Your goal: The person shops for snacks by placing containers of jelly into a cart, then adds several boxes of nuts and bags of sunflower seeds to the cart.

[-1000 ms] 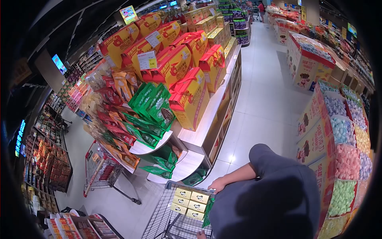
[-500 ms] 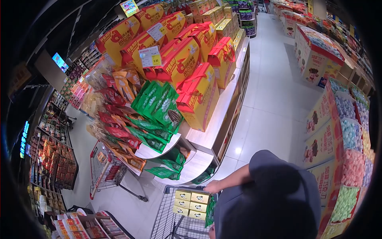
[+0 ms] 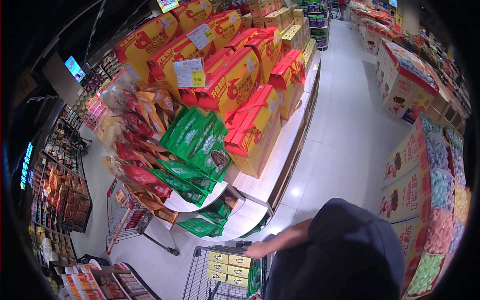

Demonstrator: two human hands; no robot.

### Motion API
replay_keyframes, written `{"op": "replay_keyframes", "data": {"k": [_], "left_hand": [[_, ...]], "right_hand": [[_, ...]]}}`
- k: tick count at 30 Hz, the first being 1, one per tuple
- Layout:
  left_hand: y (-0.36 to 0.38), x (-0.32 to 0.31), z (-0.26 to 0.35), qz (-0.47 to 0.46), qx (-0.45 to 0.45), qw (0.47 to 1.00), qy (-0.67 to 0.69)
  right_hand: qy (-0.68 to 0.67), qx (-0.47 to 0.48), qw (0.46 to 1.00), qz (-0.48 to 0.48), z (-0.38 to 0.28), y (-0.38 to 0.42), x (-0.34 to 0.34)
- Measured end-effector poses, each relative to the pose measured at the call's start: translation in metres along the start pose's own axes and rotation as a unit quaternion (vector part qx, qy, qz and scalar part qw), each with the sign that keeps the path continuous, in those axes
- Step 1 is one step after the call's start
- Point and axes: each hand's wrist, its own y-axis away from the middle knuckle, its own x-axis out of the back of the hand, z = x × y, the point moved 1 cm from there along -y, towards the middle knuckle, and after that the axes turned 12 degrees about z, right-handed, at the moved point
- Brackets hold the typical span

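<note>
A shopping cart stands at the bottom centre. My right hand is closed round the corner end of its dark handle, the arm reaching in from a dark sleeve on the right. Only a sliver of my left hand shows at the bottom edge, by the cart's near side; its fingers are hidden. Inside the cart lie several yellow boxes, with a green bag beside them. Just beyond the cart, green snack bags lie on the rounded lower shelf of a display.
Red-and-yellow gift boxes top the display, whose wooden edge borders the tiled aisle. Another cart stands left. Candy bins line the right side. A low shelf unit is at bottom left.
The cart and my right hand sit slightly lower and further left in view. The display's near boxes and bags have shifted down a little. My right hand keeps its hold.
</note>
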Motion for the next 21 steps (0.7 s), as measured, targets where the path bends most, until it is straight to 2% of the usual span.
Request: {"op": "replay_keyframes", "data": {"k": [3, 11, 12, 14, 15, 16, 17, 18, 20, 21], "left_hand": [[0.005, -0.013, 0.015, -0.03, -0.007, 0.999, -0.009], [-0.008, 0.004, 0.036, -0.068, -0.051, 0.996, -0.035], [-0.007, 0.009, 0.034, -0.068, -0.051, 0.996, -0.034], [-0.007, 0.031, 0.02, -0.06, -0.038, 0.997, -0.032], [-0.003, 0.044, 0.007, -0.054, -0.024, 0.998, -0.029], [0.001, 0.054, -0.003, -0.049, -0.009, 0.999, -0.021], [0.004, 0.061, -0.009, -0.045, 0.005, 0.999, -0.011], [0.009, 0.066, -0.015, -0.044, 0.019, 0.999, -0.002], [0.028, 0.081, -0.003, -0.005, -0.043, 0.998, 0.055], [0.001, 0.049, -0.029, 0.021, -0.109, 0.993, 0.033]], "right_hand": [[-0.007, 0.006, 0.999, -0.031, 0.005, -0.004, -0.004], [0.039, -0.051, 0.998, -0.003, -0.018, -0.013, 0.002], [0.049, -0.047, 0.998, -0.003, -0.027, -0.011, 0.009], [0.033, -0.06, 0.996, 0.058, -0.034, -0.008, 0.01], [0.031, -0.114, 0.992, 0.041, -0.034, -0.015, 0.005], [0.043, -0.157, 0.986, 0.027, -0.007, -0.028, -0.03], [0.088, -0.138, 0.986, 0.032, -0.028, -0.017, -0.006], [0.072, -0.157, 0.982, 0.073, -0.033, -0.012, -0.003], [0.036, -0.19, 0.974, 0.117, -0.03, -0.009, -0.005], [0.038, -0.206, 0.969, 0.13, -0.04, -0.006, 0.008]]}}
